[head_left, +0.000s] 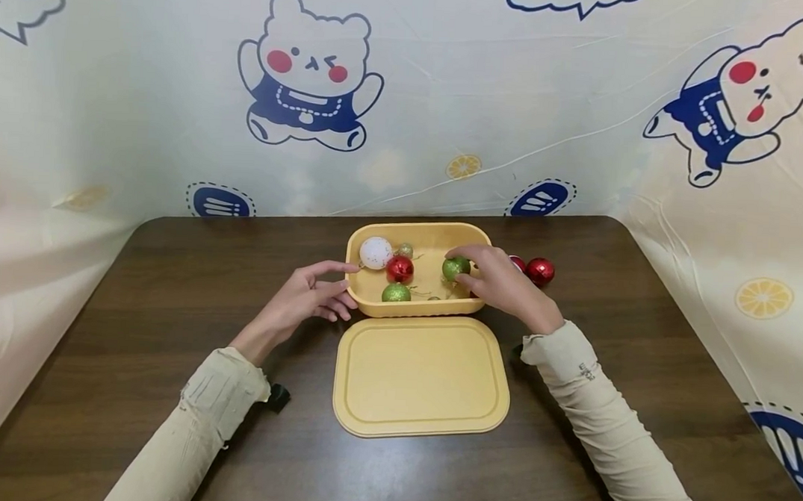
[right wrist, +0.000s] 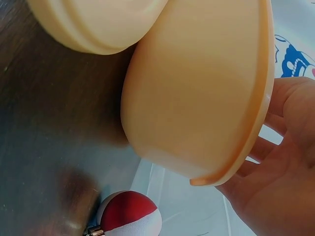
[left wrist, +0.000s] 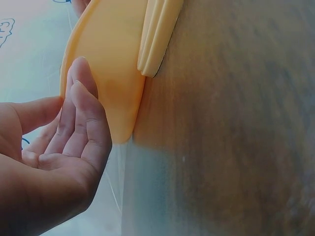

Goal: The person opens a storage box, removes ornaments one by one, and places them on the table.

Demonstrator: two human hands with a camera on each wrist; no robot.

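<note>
Right hand (head_left: 501, 285) pinches a green bauble (head_left: 455, 267) over the half-filled yellow box (head_left: 372, 306), left hand (head_left: 312, 295) relaxed against it; two red baubles (head_left: 539, 271) remain outside.

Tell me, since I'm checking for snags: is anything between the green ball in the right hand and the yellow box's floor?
Nothing visible. The right hand holds the green ball over bare floor inside the yellow box; the other balls sit further left.

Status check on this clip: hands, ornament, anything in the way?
Right hand pinches green ornament over yellow box. Left hand open, touching box's left wall. Lid off, lying in front. Nothing in the way.
</note>
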